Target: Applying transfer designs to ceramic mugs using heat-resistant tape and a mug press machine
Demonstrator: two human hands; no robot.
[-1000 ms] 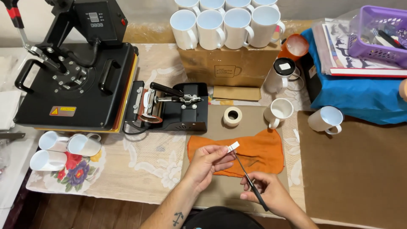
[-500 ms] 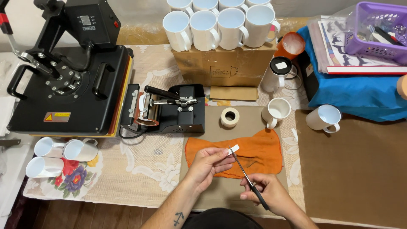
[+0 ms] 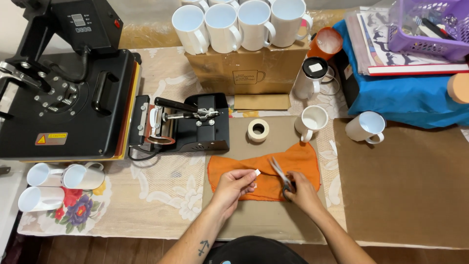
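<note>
Both hands have drawn together over the orange cloth: left hand pinches a small white tape strip, right hand grips scissors, blades pointing up-left toward the strip; bare brown mat lies open to the right

left hand: fingertips pinched, forearm angled inward | right hand: grip curled closed, knuckles up
</note>
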